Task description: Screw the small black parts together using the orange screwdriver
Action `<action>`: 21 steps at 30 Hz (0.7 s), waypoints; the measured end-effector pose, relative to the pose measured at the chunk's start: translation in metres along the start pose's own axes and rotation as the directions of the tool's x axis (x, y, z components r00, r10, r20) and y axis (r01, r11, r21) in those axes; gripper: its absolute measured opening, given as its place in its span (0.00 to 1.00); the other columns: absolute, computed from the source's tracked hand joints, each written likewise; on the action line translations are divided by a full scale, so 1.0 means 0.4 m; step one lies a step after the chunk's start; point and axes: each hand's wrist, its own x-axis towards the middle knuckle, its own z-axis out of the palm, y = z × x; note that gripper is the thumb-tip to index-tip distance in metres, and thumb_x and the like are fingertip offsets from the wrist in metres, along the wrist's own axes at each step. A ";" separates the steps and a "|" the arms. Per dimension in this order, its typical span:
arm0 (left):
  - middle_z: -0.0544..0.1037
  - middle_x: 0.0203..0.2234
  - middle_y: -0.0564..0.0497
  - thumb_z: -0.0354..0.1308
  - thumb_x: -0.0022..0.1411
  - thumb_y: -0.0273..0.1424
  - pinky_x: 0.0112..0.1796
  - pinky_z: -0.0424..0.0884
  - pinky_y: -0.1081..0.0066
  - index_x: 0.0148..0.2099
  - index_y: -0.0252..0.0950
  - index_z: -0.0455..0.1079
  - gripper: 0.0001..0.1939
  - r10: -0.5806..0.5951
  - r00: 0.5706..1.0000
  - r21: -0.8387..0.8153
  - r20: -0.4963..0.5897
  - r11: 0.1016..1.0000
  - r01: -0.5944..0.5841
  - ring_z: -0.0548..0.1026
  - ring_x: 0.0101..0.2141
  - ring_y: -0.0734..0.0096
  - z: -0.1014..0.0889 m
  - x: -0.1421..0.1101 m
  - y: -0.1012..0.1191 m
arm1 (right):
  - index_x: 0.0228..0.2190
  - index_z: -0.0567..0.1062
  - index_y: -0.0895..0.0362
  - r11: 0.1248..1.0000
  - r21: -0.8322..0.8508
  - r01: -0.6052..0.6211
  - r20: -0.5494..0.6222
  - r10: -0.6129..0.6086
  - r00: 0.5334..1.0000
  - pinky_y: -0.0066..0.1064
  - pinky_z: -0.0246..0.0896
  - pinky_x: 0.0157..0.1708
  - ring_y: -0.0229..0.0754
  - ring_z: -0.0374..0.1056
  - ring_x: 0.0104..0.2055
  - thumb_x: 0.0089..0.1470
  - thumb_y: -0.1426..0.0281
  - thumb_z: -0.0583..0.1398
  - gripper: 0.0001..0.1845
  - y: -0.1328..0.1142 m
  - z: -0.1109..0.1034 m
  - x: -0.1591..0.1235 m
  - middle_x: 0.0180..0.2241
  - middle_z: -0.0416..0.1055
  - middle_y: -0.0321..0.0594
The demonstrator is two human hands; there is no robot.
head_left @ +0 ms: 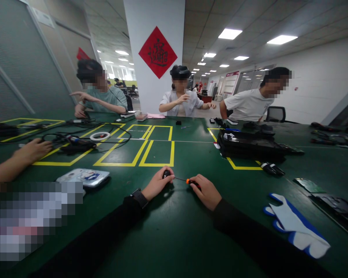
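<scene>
Just above the green table (168,239), my left hand (156,184) is closed around a small rounded black object (166,174), whose kind I cannot make out. My right hand (208,192) grips a screwdriver (188,181) with a black and orange handle. Its thin shaft points left, toward the fingers of my left hand. Whether the tip touches the black object is too small to tell. A dark watch (139,198) is on my left wrist.
A patterned case (85,177) lies to the left, near a co-worker's hand (36,150) and black cables (75,144). Yellow tape (116,165) marks the table. At right are stacked black panels (246,146), a blue-white glove (297,224) and a circuit board (309,185). Several people sit opposite.
</scene>
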 end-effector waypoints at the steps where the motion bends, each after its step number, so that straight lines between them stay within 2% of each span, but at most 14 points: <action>1: 0.70 0.22 0.56 0.52 0.55 0.36 0.32 0.62 0.73 0.37 0.36 0.63 0.09 -0.007 1.000 -0.005 -0.002 1.000 0.007 0.69 0.26 0.73 0.000 0.000 0.000 | 0.39 0.70 0.56 1.000 0.005 -0.007 0.008 0.007 1.000 0.32 0.58 0.39 0.40 0.63 0.38 0.56 0.69 0.51 0.11 0.002 -0.001 -0.001 0.37 0.67 0.42; 5: 0.69 0.23 0.56 0.52 0.55 0.35 0.32 0.62 0.73 0.37 0.36 0.62 0.09 -0.007 1.000 -0.027 0.001 1.000 0.007 0.69 0.27 0.73 0.001 -0.001 -0.002 | 0.40 0.69 0.55 1.000 0.020 -0.010 0.074 0.008 0.997 0.29 0.57 0.36 0.40 0.65 0.36 0.55 0.65 0.54 0.12 -0.001 -0.002 -0.005 0.35 0.69 0.40; 8: 0.69 0.23 0.56 0.52 0.55 0.35 0.33 0.62 0.73 0.36 0.35 0.63 0.08 0.019 1.000 -0.012 0.014 1.000 -0.019 0.68 0.27 0.73 0.004 -0.002 -0.001 | 0.40 0.70 0.55 1.000 0.003 -0.022 0.103 0.021 0.994 0.29 0.57 0.35 0.39 0.66 0.35 0.57 0.64 0.51 0.13 -0.007 -0.002 -0.007 0.33 0.71 0.39; 12: 0.69 0.22 0.56 0.52 0.55 0.35 0.32 0.62 0.73 0.35 0.36 0.63 0.08 0.015 1.000 -0.007 0.011 1.000 -0.015 0.68 0.26 0.74 0.004 -0.003 0.006 | 0.35 0.72 0.57 1.000 0.003 -0.026 0.075 0.025 0.997 0.28 0.56 0.36 0.38 0.65 0.35 0.59 0.68 0.47 0.14 -0.009 -0.005 -0.003 0.32 0.69 0.40; 17: 0.69 0.22 0.57 0.51 0.55 0.37 0.29 0.62 0.74 0.36 0.37 0.62 0.09 -0.046 0.999 -0.038 -0.022 0.998 0.045 0.68 0.25 0.74 0.002 -0.005 0.012 | 0.36 0.70 0.57 0.995 0.093 0.033 0.033 -0.036 0.999 0.29 0.57 0.36 0.38 0.63 0.34 0.55 0.69 0.52 0.09 -0.005 -0.005 0.001 0.34 0.66 0.40; 21: 0.69 0.22 0.56 0.51 0.55 0.36 0.30 0.62 0.74 0.36 0.36 0.63 0.09 -0.042 0.999 -0.049 -0.019 0.998 0.041 0.69 0.25 0.73 0.002 -0.005 0.011 | 0.38 0.68 0.56 0.986 0.166 0.021 -0.004 -0.021 1.000 0.29 0.59 0.36 0.38 0.64 0.35 0.51 0.71 0.57 0.11 -0.003 0.000 -0.001 0.35 0.66 0.39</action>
